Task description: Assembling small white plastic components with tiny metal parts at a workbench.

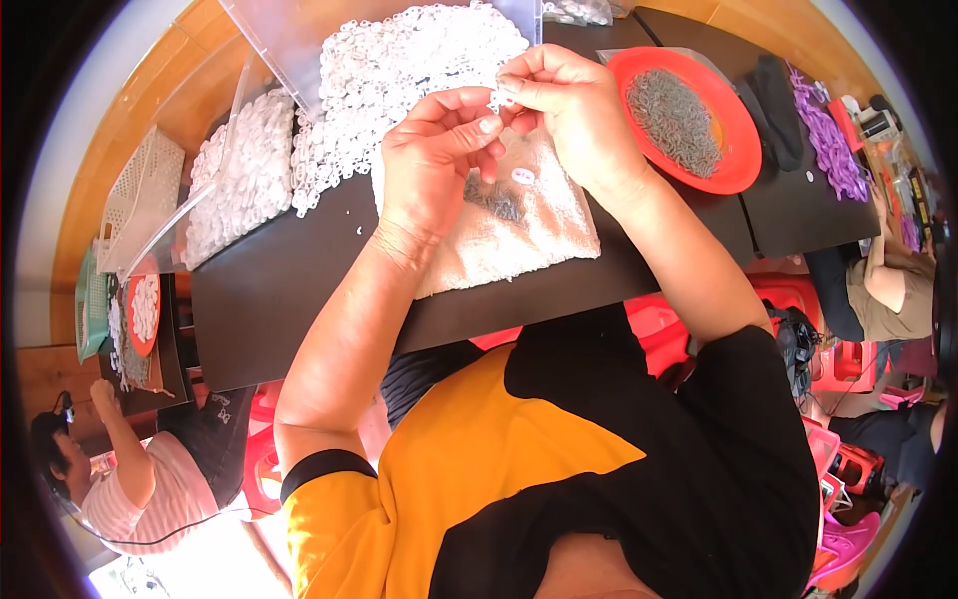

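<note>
Above a light towel (539, 245) on the dark table, my two hands meet. My left hand (439, 155) pinches a small white plastic piece (498, 101) between thumb and fingers. From the other side, my right hand (571, 105) has its thumb and forefinger closed on the same piece; whether a nail is in it is hidden. Below them on the towel lie a small pile of grey nail-like metal pins (499, 204) and a single white plastic piece (522, 176). Just beyond my left hand spreads a big heap of such white pieces (399, 60).
A red plate (736, 165) full of grey metal pins (675, 125) stands to the right, by a dark cloth (776, 115) and purple strands (833, 145). A clear plastic bin (264, 40) lies behind the heap. Co-workers sit at left (160, 489) and right (888, 285).
</note>
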